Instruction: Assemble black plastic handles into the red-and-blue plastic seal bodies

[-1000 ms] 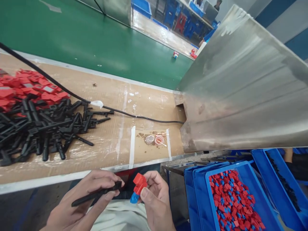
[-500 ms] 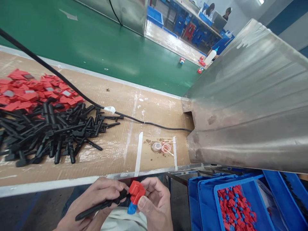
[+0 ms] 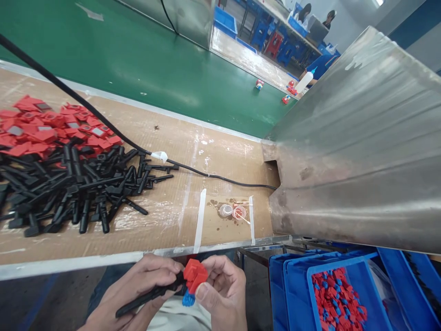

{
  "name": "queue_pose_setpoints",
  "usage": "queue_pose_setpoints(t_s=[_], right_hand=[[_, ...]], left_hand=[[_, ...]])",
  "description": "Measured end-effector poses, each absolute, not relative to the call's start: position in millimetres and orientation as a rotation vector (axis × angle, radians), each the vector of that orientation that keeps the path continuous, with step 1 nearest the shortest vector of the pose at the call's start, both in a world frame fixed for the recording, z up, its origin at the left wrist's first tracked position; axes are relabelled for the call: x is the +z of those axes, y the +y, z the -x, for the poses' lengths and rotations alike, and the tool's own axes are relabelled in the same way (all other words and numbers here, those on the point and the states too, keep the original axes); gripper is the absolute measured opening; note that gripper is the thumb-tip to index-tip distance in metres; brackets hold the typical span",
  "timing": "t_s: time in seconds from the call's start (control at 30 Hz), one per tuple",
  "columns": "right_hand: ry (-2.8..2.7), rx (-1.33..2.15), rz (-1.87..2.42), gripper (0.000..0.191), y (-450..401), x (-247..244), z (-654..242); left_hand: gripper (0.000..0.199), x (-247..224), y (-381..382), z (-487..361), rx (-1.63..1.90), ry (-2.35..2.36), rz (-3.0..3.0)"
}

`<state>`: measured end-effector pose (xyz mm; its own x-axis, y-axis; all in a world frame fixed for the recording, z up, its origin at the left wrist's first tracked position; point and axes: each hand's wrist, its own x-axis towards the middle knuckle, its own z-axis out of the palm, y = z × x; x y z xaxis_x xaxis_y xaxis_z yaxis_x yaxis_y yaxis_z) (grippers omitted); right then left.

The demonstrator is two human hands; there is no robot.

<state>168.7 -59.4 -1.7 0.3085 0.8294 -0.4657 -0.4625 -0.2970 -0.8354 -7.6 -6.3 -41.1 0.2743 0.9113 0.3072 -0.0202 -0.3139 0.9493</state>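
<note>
Left hand (image 3: 143, 285): you are gripping a black plastic rod (image 3: 136, 302) between thumb and fingers.
Right hand (image 3: 223, 294): you are pinching a red-and-blue plastic piece (image 3: 195, 276) between thumb and fingers, its blue end (image 3: 188, 299) hanging lowest.
Rod's long axis: it is slanting across your left hand, the tail pointing down-left, the other end rising rightward toward the red block.
Meeting point: the rod's upper end is sitting at the left side of the red block; your fingers are partly hiding it, so touching or merely just beside is hard to tell.
Nearer hand: the right is holding the piece itself, while the left fingertips are hovering just beside it.
Bench edge (image 3: 86, 264): you are keeping both parts on your side of it, over your lap.
Black pile (image 3: 79, 179): similar rods are lying to the left, in front of a red heap (image 3: 37, 128).
Blue crate (image 3: 360, 278): it is holding red and blue pieces at your right.
</note>
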Motion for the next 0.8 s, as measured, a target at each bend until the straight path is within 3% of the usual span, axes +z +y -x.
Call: queue_pose_setpoints(t_s=[0.2, 0.4, 0.6, 0.8], right_hand=[[-0.403, 1.324, 1.324, 0.054, -60, -12, -171], [-0.373, 1.308, 1.242, 0.049, -64, -25, -168], [-0.386, 1.277, 1.227, 0.045, -62, -23, -164], [-0.380, 1.267, 1.263, 0.047, -60, -19, -161]], left_hand=[[0.035, -38, -2, 7, 1.165, 0.817, -1.618], [0.016, -34, 2, 4, 1.264, 0.763, -1.660], [0.034, -40, -1, 10, 1.157, 0.733, -1.703], [0.034, -32, 4, 8, 1.233, 0.763, -1.733]])
